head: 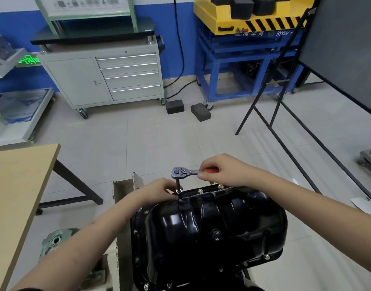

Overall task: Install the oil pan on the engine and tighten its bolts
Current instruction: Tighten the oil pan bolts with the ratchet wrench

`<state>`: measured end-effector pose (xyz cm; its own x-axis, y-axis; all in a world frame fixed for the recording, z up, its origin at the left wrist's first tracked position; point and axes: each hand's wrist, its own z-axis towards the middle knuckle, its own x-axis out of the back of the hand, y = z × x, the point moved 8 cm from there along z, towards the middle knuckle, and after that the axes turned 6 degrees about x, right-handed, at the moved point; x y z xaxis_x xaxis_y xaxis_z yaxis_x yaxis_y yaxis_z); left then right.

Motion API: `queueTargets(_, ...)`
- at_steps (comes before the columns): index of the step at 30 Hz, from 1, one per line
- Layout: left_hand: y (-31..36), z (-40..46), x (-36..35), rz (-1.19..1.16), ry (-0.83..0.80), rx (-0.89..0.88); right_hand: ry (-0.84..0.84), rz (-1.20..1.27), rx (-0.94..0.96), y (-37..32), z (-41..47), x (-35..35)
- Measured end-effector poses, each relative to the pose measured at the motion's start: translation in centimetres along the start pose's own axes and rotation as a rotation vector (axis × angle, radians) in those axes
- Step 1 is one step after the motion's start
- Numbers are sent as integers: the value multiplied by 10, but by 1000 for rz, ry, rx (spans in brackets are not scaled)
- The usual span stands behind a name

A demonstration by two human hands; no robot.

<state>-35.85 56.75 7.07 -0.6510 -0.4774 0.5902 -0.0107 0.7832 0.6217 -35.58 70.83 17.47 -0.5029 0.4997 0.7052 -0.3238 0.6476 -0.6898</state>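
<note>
A glossy black oil pan (209, 225) lies on the engine at the bottom centre, with several bolts showing along its flange. A ratchet wrench (181, 172) with a red handle stands on a socket extension (177, 185) over a bolt at the pan's far edge. My right hand (224, 170) grips the red handle, which points right. My left hand (159, 190) pinches the lower part of the extension near the flange.
A wooden table (18, 185) stands at the left. A grey tool cabinet (104, 76), a blue stand (243, 66) and two black foam blocks (188, 109) are at the back. A black easel frame (285, 114) stands at the right.
</note>
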Motion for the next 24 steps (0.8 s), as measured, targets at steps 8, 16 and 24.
queueTargets(8, 21, 2, 20, 59, 148, -118, 73, -9, 52, -16, 12, 28)
queueTargets(16, 59, 20, 20, 61, 83, -136, 117, -76, 15, -13, 1, 64)
queueTargets(24, 62, 43, -8, 137, 16, -104, 86, -75, -61, 12, -16, 56)
